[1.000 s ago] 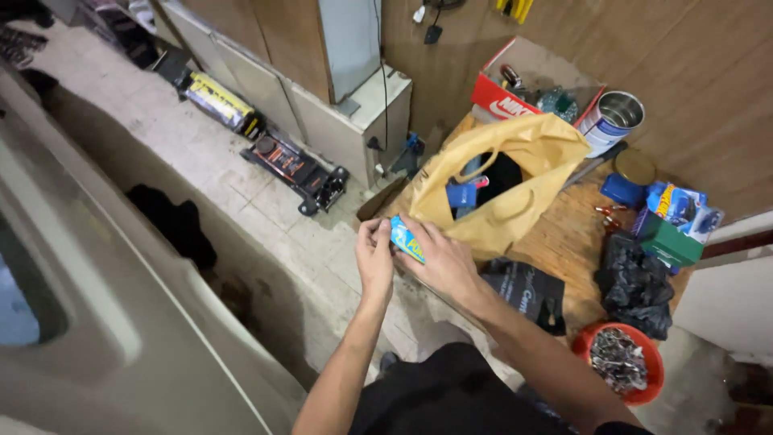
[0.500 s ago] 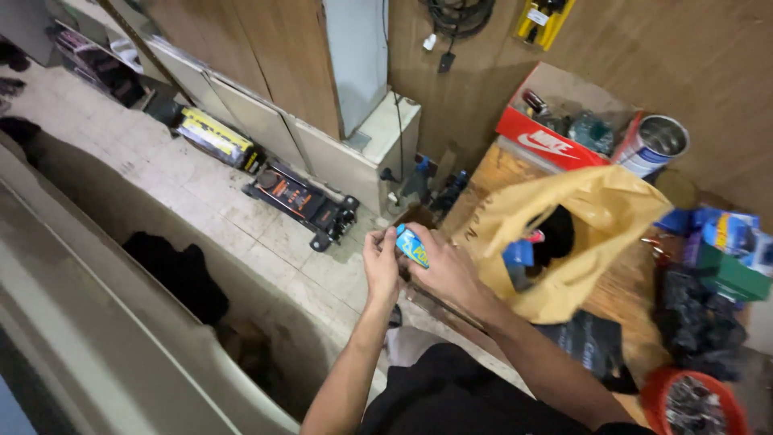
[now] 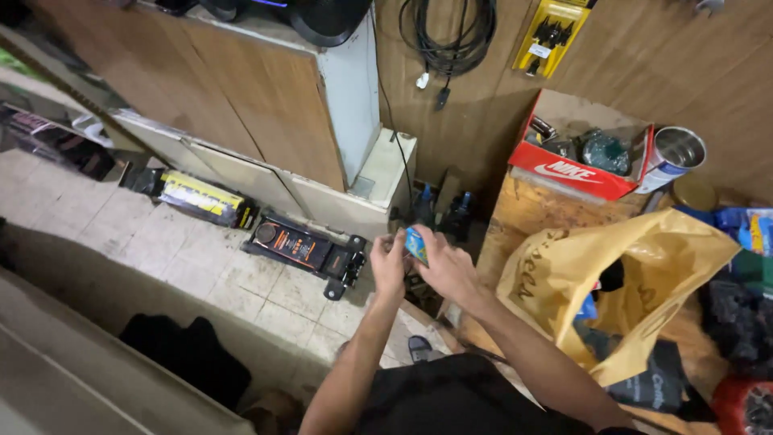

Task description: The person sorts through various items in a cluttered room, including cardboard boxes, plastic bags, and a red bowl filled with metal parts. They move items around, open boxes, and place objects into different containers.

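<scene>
Head view is showing me both bare hands holding up one small blue packet [image 3: 415, 242] in front of the body. My left hand [image 3: 389, 264] is pinching the packet's left edge with its fingertips, at about nine o'clock from it. My right hand [image 3: 448, 270] is wrapping around the packet from four o'clock, fingers curling over its right side. So the packet is sitting between the two hands, touching both, up in the air over the pale tiled floor [image 3: 201, 266].

I am thinking the packet could slip and fall, because only fingertips are holding it and nothing is under it but floor. It could drop near the black and orange floor jack [image 3: 310, 250] at nine o'clock and be hard to find. Pulling too hard could also rip it open fast and spill what is inside. The crinkly yellow plastic bag [image 3: 612, 282] is lying open on the wooden bench [image 3: 531, 217] at three o'clock, near the right arm.
</scene>
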